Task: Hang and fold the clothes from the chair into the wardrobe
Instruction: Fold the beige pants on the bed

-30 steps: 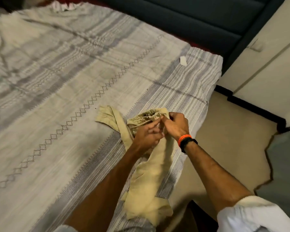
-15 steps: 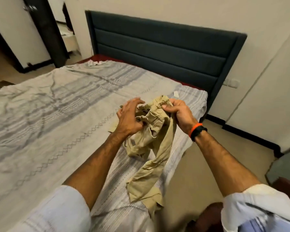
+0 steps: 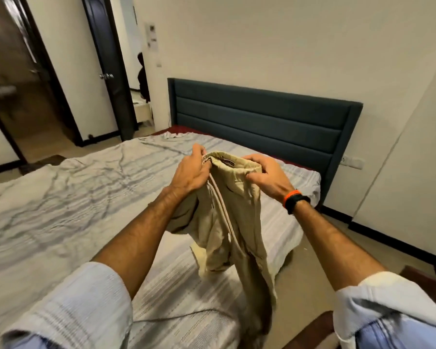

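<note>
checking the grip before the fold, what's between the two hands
In the head view, the gathered waistband of the beige trousers spans from the left hand to the right hand; both grip it, and a drawstring hangs below.

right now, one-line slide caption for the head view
Both hands, left hand and right hand, hold beige drawstring trousers up by the waistband over a striped bed.

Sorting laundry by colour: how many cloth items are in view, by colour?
Beige: 1, trousers held by left hand and right hand
Grey striped: 1, bedsheet
Total: 2
</note>
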`<move>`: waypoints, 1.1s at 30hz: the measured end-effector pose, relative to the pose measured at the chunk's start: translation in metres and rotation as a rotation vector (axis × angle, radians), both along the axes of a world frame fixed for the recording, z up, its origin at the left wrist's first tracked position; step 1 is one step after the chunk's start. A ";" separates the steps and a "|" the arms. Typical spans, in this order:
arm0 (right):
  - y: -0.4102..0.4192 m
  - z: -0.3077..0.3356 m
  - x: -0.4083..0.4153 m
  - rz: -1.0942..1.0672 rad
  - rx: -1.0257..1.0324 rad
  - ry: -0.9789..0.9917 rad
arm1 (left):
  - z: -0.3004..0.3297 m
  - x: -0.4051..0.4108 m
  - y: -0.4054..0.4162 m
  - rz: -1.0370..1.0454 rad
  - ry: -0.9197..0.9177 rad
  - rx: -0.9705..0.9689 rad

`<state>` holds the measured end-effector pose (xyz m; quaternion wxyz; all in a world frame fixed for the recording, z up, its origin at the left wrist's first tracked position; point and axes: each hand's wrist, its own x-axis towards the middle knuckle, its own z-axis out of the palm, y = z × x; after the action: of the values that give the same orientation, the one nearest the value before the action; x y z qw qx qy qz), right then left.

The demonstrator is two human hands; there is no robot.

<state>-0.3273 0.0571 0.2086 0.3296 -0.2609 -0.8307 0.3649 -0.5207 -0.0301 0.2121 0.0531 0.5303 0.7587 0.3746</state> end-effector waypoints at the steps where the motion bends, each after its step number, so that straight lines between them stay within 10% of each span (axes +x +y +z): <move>1: -0.008 0.000 -0.007 -0.030 0.017 0.014 | 0.007 -0.004 -0.004 0.004 0.009 0.001; 15: -0.100 -0.007 -0.113 -0.118 0.090 0.116 | 0.047 -0.070 -0.059 0.130 -0.053 0.049; 23: -0.078 0.031 -0.097 -0.381 0.180 0.234 | 0.018 -0.112 -0.091 -0.163 -0.116 -0.064; 33: -0.075 0.052 -0.081 -0.536 0.168 0.295 | -0.050 -0.120 -0.119 -0.031 0.163 -0.315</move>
<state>-0.4087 -0.0179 0.2609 0.5515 -0.3865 -0.7028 0.2291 -0.6404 -0.1488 0.1625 0.0796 0.5557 0.8014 0.2062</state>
